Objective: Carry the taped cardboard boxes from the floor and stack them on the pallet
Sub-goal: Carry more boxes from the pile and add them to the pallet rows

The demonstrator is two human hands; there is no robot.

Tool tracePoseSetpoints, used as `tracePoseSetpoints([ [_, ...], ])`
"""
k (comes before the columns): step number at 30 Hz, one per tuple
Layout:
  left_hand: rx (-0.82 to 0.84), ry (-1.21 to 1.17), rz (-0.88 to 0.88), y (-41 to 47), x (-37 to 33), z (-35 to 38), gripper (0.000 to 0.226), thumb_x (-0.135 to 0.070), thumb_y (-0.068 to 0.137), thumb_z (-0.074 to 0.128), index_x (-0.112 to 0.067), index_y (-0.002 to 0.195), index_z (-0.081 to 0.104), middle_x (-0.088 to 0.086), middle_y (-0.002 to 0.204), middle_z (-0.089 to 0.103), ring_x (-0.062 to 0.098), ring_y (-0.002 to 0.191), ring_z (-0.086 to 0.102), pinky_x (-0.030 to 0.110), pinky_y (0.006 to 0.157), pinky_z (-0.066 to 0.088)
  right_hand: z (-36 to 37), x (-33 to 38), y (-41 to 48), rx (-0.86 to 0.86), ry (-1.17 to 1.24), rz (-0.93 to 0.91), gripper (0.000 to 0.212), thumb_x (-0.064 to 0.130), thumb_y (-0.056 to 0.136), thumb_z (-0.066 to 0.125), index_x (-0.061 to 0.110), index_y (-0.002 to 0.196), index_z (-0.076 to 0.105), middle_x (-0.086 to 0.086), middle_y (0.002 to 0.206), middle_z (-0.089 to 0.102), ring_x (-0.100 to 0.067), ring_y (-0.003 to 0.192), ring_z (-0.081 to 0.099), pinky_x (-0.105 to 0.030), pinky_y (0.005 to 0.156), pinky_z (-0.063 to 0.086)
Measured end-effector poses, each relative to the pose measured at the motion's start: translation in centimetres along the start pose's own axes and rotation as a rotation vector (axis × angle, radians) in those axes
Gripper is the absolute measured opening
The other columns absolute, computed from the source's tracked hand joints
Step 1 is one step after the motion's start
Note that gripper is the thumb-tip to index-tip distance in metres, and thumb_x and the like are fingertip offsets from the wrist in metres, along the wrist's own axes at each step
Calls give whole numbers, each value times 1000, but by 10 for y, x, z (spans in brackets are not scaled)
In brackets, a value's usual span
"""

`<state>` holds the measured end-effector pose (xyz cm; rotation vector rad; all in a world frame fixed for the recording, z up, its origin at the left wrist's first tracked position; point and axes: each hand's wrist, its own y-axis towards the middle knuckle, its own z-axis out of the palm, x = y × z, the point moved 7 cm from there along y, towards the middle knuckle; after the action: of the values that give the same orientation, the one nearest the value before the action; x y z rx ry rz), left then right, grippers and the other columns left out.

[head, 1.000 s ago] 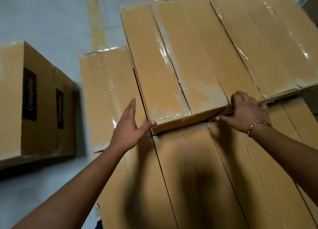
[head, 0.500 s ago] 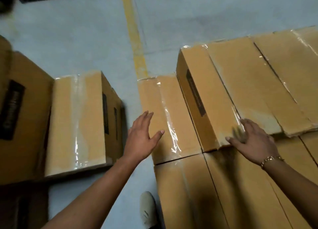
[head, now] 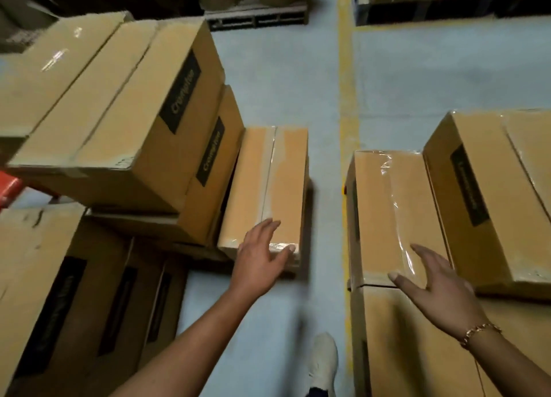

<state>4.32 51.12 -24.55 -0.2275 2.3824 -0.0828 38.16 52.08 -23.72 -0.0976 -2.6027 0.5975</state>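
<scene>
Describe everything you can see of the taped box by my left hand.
The taped box is plain brown cardboard, long and narrow, with clear tape along its top seam and near end. It lies flat, low, against printed cartons on its left. The left hand spreads over its near end; contact unclear.

Left hand (head: 262,259): flat, palm down, fingers straight and pointing far, thumb splayed right.
Left forearm (head: 190,346): bare, extended from the near edge toward centre.
Right hand (head: 438,289): flat, palm down, fingers spread, thumb stretched left.
Right wrist (head: 460,322): ringed by a gold chain bracelet (head: 480,332).
Right forearm (head: 518,367): bare, angled in from the near right corner.
</scene>
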Motion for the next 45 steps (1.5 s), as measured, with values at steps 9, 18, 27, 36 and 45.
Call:
tracePoseSetpoints([
  [9, -313, -93, -189, -92, 84, -218, 53, -62, 94, 56, -35, 140, 54, -13, 144, 49, 11, 133, 46, 49, 105, 48, 25, 182, -64, 61, 159, -232, 78, 62, 88, 61, 34, 154, 31, 8, 160, 34, -18, 139, 45, -40, 110, 41],
  [18, -645, -401, -491, -55, 198, -404, 60, -54, 99, 53, -25, 151, 43, 3, 154, 45, 26, 140, 43, 45, 108, 38, 57, 401, -31, 148, 453, -324, 72, 56, 92, 60, 32, 153, 32, 10, 157, 37, -19, 138, 44, -32, 102, 38],
  [27, -139, -488, -586, 62, 276, -447, 82, -77, 79, 63, -22, 140, 59, 0, 140, 55, 27, 129, 50, 49, 112, 40, 120, 536, 56, 270, 794, -42, 92, 73, 85, 58, 36, 159, 17, 7, 161, 32, -22, 140, 42, -58, 102, 46],
  [36, 62, -545, -623, 104, 276, -438, 30, -56, 85, 68, -40, 110, 67, -18, 110, 56, 13, 95, 52, 44, 86, 55, 146, 545, 95, 206, 920, 83, 80, 67, 69, 79, 33, 130, 41, 5, 121, 66, -26, 108, 68, -56, 97, 53],
  [45, 37, -524, -519, 101, 236, -403, 75, -59, 79, 73, -25, 142, 50, -10, 130, 53, 16, 121, 48, 47, 84, 61, 99, 509, 97, 104, 899, -5, 112, 72, 49, 85, 30, 144, 45, 8, 125, 68, -21, 112, 67, -49, 100, 53],
])
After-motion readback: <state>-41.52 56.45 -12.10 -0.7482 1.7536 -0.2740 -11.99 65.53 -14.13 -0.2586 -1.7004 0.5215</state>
